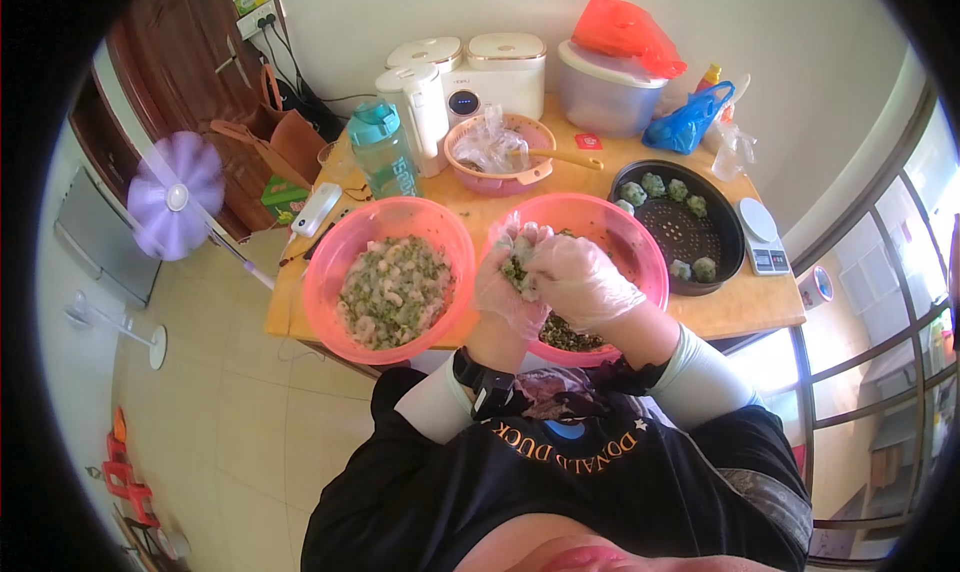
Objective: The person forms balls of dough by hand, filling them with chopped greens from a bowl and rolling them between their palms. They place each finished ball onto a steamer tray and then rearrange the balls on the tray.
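Both my hands wear clear plastic gloves and are held above the right pink basin (652, 262). My left hand (506, 297) cups a pale, green-flecked dumpling (520, 272) with dark green chopped filling showing at its top. The fingers of my right hand (588, 280) close against the dumpling's right side. Chopped dark green filling (567, 335) lies in the basin below, partly hidden by my hands. The left pink basin (318, 272) holds a pale, lumpy mixture with green bits (396, 292). Several round greenish dumplings (653, 185) sit around the black perforated steamer tray (680, 230).
A small digital scale (763, 234) stands beside the tray. Behind are a pink colander (500, 177) with plastic bags and a wooden-handled utensil, a teal bottle (380, 152), a white appliance (505, 82), a lidded tub (610, 97) and a blue bag (690, 122). A fan (176, 197) stands left.
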Tool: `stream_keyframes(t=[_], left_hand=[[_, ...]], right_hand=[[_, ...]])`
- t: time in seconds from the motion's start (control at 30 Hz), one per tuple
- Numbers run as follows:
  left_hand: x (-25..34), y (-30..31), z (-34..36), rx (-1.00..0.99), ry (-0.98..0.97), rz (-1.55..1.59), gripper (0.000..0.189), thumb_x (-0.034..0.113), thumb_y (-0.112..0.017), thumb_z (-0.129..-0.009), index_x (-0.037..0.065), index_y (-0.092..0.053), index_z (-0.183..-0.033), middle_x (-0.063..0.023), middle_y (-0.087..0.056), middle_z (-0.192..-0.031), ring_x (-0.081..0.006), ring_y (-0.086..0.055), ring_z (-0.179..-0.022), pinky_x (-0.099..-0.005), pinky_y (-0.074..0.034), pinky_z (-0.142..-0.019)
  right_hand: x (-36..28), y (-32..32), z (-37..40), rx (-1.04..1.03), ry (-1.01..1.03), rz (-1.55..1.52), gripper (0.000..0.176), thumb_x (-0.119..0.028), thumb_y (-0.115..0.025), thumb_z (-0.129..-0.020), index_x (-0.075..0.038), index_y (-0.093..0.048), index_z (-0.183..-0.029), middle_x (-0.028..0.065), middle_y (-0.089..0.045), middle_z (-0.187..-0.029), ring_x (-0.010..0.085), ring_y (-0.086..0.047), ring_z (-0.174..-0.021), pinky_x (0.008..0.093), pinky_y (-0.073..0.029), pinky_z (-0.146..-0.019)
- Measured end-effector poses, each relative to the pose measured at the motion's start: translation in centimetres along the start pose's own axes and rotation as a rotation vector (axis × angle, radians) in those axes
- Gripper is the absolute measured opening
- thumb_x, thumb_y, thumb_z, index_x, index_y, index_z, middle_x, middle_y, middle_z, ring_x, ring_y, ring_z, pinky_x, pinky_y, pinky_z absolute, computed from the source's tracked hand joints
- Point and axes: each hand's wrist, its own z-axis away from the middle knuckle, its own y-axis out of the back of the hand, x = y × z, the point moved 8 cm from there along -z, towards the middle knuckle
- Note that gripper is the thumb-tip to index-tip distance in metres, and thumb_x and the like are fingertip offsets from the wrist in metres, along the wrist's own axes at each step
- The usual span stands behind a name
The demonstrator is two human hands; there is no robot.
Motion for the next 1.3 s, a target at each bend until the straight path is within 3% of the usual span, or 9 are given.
stream_keyframes(t=[0.07, 0.3, 0.57, 0.63, 0.77, 0.8, 0.87, 1.0, 1.3], left_hand=[[0.4, 0.7, -0.2, 0.003, 0.014, -0.057, 0.028, 0.016, -0.042, -0.097, 0.005, -0.056, -0.119, -0.0130, -0.063, -0.108, -0.0293, -0.061, -0.108, -0.0445, -0.051, -0.099], [0.1, 0.6, 0.2, -0.017, 0.013, -0.209, 0.032, 0.030, -0.041, -0.105, 0.006, -0.055, -0.120, -0.0127, -0.064, -0.115, -0.0283, -0.062, -0.110, -0.0429, -0.050, -0.100], [-0.4, 0.4, -0.1, 0.028, 0.018, -0.087, 0.022, 0.015, -0.049, -0.096, 0.006, -0.056, -0.115, -0.0121, -0.063, -0.109, -0.0291, -0.061, -0.108, -0.0448, -0.051, -0.097], [0.0, -0.2, -0.1, -0.002, 0.000, -0.068, 0.022, 0.010, -0.050, -0.093, 0.006, -0.056, -0.114, -0.0112, -0.062, -0.104, -0.0296, -0.061, -0.106, -0.0460, -0.052, -0.097], [0.6, -1.0, 0.1, -0.052, 0.000, 0.026, 0.023, 0.011, -0.051, -0.092, 0.005, -0.056, -0.114, -0.0118, -0.060, -0.099, -0.0315, -0.060, -0.104, -0.0507, -0.052, -0.097], [0.6, -0.9, 0.0, -0.052, -0.001, 0.024, 0.021, 0.016, -0.049, -0.098, 0.005, -0.056, -0.114, -0.0127, -0.060, -0.100, -0.0324, -0.060, -0.106, -0.0515, -0.052, -0.097], [0.7, -1.0, 0.0, -0.011, -0.007, 0.008, 0.022, 0.017, -0.048, -0.098, 0.005, -0.056, -0.115, -0.0121, -0.060, -0.100, -0.0319, -0.060, -0.105, -0.0518, -0.052, -0.098], [0.6, -0.4, -0.1, -0.009, -0.001, -0.015, 0.025, 0.019, -0.046, -0.099, 0.006, -0.056, -0.117, -0.0110, -0.059, -0.100, -0.0317, -0.059, -0.106, -0.0539, -0.049, -0.101], [0.6, 0.0, 0.4, 0.201, -0.029, -0.016, 0.027, 0.016, -0.043, -0.096, 0.005, -0.056, -0.117, -0.0142, -0.061, -0.103, -0.0375, -0.058, -0.116, -0.0542, -0.047, -0.105]], right_hand=[[-1.9, 2.1, -0.2, 0.204, 0.092, 0.011, 0.013, -0.009, -0.062, -0.079, -0.005, -0.070, -0.088, 0.0174, -0.065, -0.086, 0.0388, -0.064, -0.082, 0.0449, -0.052, -0.072], [-1.4, -0.7, -0.6, 0.094, 0.182, 0.164, 0.017, -0.008, -0.065, -0.075, -0.004, -0.071, -0.091, 0.0159, -0.064, -0.086, 0.0374, -0.061, -0.085, 0.0460, -0.051, -0.076], [-1.1, -0.2, -0.1, -0.021, 0.185, 0.255, 0.016, -0.009, -0.060, -0.081, -0.005, -0.071, -0.093, 0.0173, -0.065, -0.086, 0.0384, -0.065, -0.083, 0.0456, -0.053, -0.073], [-0.3, 2.8, 0.5, 0.157, 0.007, -0.068, 0.016, -0.012, -0.061, -0.087, -0.004, -0.072, -0.095, 0.0184, -0.068, -0.089, 0.0366, -0.066, -0.085, 0.0444, -0.053, -0.077], [2.0, 6.3, 2.6, 0.279, -0.211, -0.093, 0.017, -0.016, -0.064, -0.087, -0.004, -0.072, -0.097, 0.0193, -0.069, -0.092, 0.0365, -0.066, -0.086, 0.0445, -0.052, -0.078], [2.9, 6.2, 3.1, 0.280, -0.211, -0.092, 0.017, -0.016, -0.064, -0.087, -0.004, -0.072, -0.097, 0.0193, -0.069, -0.092, 0.0365, -0.066, -0.086, 0.0445, -0.052, -0.078], [3.6, 2.7, 3.1, -0.122, -0.126, 0.366, 0.017, -0.015, -0.065, -0.085, -0.007, -0.072, -0.098, 0.0186, -0.068, -0.091, 0.0366, -0.065, -0.087, 0.0468, -0.050, -0.078], [-0.1, 4.3, 2.3, 0.194, -0.007, 0.118, 0.023, -0.017, -0.065, -0.084, -0.008, -0.070, -0.104, 0.0196, -0.066, -0.086, 0.0396, -0.063, -0.090, 0.0500, -0.049, -0.078], [2.2, 0.6, 1.4, 0.045, -0.310, 0.008, 0.012, -0.007, -0.057, -0.085, 0.002, -0.066, -0.084, 0.0274, -0.063, -0.088, 0.0431, -0.063, -0.088, 0.0480, -0.049, -0.077]])
